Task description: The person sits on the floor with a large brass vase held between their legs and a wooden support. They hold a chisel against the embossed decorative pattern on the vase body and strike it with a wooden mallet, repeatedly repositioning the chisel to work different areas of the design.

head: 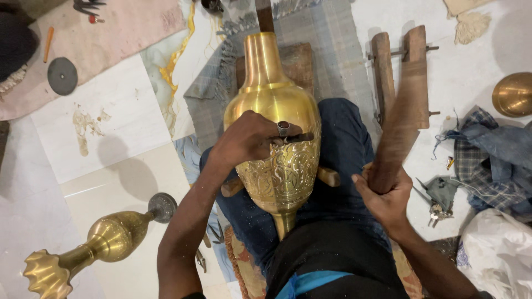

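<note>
Brass vase (277, 111) lies across the lap on a wooden rest, left hand (249, 138) pinching a chisel (293, 138) to its engraved belly, right hand (385, 194) fisted round a wooden mallet (402, 127); a glancing blow could skid the chisel, scarring the pattern.

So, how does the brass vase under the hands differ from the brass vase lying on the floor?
The large vase lies across the person's lap, under the left hand; the small vase lies untouched on the floor tiles. The large vase bears engraved patterns on its lower body; the small vase looks plain, with a fluted mouth. Both are shiny brass.
</note>
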